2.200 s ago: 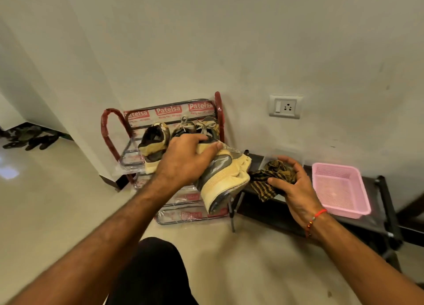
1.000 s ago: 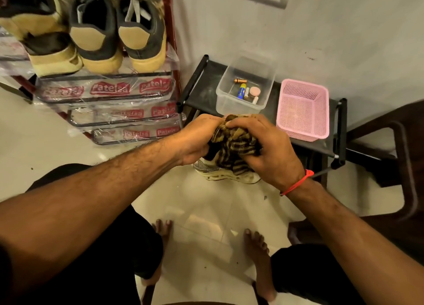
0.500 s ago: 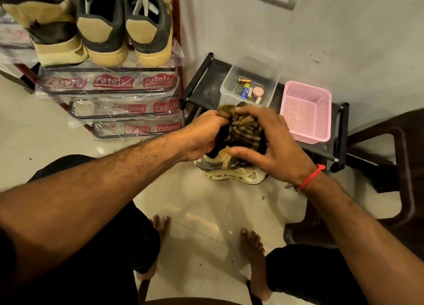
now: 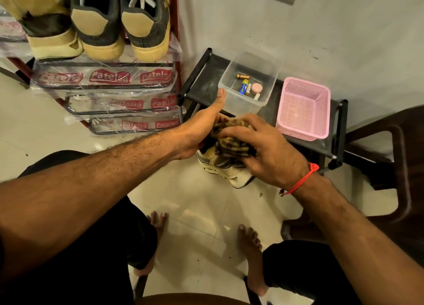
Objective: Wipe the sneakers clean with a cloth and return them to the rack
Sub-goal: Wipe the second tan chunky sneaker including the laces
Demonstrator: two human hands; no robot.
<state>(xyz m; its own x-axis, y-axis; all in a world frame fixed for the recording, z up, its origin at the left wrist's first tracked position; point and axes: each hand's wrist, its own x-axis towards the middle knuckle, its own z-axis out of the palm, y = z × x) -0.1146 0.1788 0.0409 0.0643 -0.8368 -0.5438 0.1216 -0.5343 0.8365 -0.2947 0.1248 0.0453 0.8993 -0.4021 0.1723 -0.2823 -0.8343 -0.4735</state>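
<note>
Item: sneaker (image 4: 229, 170), cream-soled, in mid-wipe, held over the floor between the knees, below and in front of the low black stand (image 4: 206, 80).

Grip: left hand (image 4: 197, 132) holds the shoe from the near-left side, fingers hidden under it, thumb stretched straight forward. Right hand (image 4: 263, 148) lies on top, fingers curled into the checked cloth (image 4: 229, 142) and pressing it onto the upper.

Change: a couple of seconds ago the shoe was being lifted off the rack (image 4: 107, 77) while the cloth lay at the right hand, well apart. Now cloth and shoe are together, and over the last second the right hand has slid back across the upper. Judged: wiping is under way on this shoe; its return to the rack is not yet due. Which face of the shoe is being rubbed is probably the tongue and top, though the cloth covers it.

Surroundings, from the grip:
- Up and left: rack wrapped in printed plastic, three other sneakers (image 4: 98, 22) on its top tier, heels outward.
- Just beyond the left thumb: clear tub (image 4: 250, 103) with batteries and small oddments.
- Right of that tub: pink basket (image 4: 302, 109).
- Far right: dark chair (image 4: 390, 144).

Obstruction: the stand's edge lies close behind the shoe; the top tier looks nearly full.
</note>
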